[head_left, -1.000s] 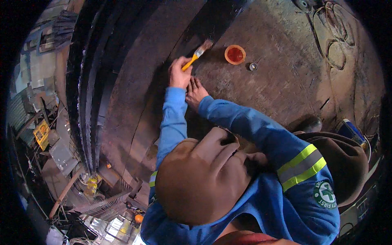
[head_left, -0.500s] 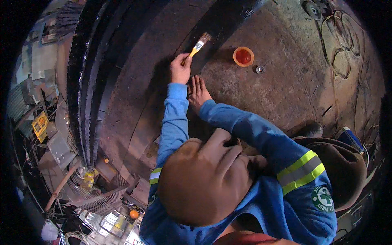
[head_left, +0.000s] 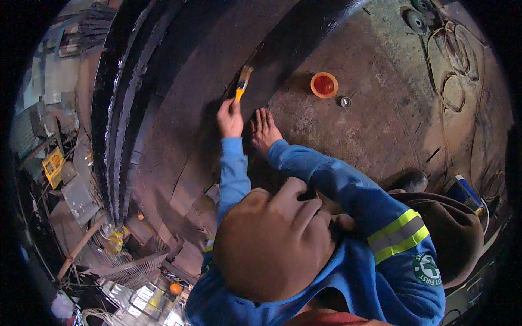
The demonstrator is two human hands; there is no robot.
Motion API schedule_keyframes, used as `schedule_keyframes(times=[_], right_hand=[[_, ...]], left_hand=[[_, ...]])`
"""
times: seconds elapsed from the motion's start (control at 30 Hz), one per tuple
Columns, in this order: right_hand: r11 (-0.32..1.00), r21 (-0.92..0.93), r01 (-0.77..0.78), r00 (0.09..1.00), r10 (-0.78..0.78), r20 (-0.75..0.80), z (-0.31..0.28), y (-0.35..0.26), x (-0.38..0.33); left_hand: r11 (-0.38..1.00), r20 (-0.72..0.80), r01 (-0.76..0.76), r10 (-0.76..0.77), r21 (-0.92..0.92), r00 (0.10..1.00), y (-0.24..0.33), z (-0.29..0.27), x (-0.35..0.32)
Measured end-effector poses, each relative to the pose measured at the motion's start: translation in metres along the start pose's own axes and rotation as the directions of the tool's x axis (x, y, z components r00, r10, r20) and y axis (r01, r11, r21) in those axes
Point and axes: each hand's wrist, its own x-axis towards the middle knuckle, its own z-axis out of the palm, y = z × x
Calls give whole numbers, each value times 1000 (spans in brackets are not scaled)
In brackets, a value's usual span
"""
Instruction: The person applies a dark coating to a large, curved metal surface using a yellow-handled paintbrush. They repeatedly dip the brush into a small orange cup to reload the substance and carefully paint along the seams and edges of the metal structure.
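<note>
My left hand (head_left: 230, 119) is closed on the yellow handle of a flat paintbrush (head_left: 240, 92). The brush points away from me, its brownish bristles over a dark painted strip (head_left: 288, 41) on the brown surface. Just to the right, my right hand (head_left: 265, 131) lies flat with its fingers stretched out, pressing on the surface and holding nothing. Beyond it stands an orange round container (head_left: 324, 85) with red inside. Beside that container sits a small metal cup-like piece (head_left: 346, 101).
Tall black beams (head_left: 117, 108) curve along the left. A coiled cable (head_left: 455, 89) and a round disc-like metal part (head_left: 416, 23) lie at the far right. My bent knee (head_left: 272, 247) is close below my hands. Wire mesh (head_left: 136, 266) and scrap fill the lower left.
My left hand has drawn the paintbrush nearer to me and leftward, and the brush now points more directly away. My right hand stays flat in place; the whole view has shifted slightly.
</note>
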Motion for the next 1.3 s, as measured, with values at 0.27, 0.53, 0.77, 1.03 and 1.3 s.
schedule_keyframes(times=[0.27, 0.53, 0.77, 1.03, 1.3], right_hand=[[1000, 20, 21, 999, -20, -32, -18, 6, -3], [998, -22, 55, 998, -55, 4, -5, 4, -5], [998, -56, 38, 998, -35, 61, 0, 12, 3], [998, -43, 51, 999, -50, 18, -10, 10, 1], [998, -15, 53, 998, -52, 28, -14, 15, -4]], left_hand=[[986, 2, -157, 157, 46, 988, 40, 17, 33], [991, 34, -95, 99, -91, 995, 44, 9, 19], [963, 128, -252, 264, -98, 956, 29, 42, 9], [973, 69, -223, 219, 54, 973, 62, 28, 47], [971, 284, -233, 206, 62, 936, 13, -20, -23]])
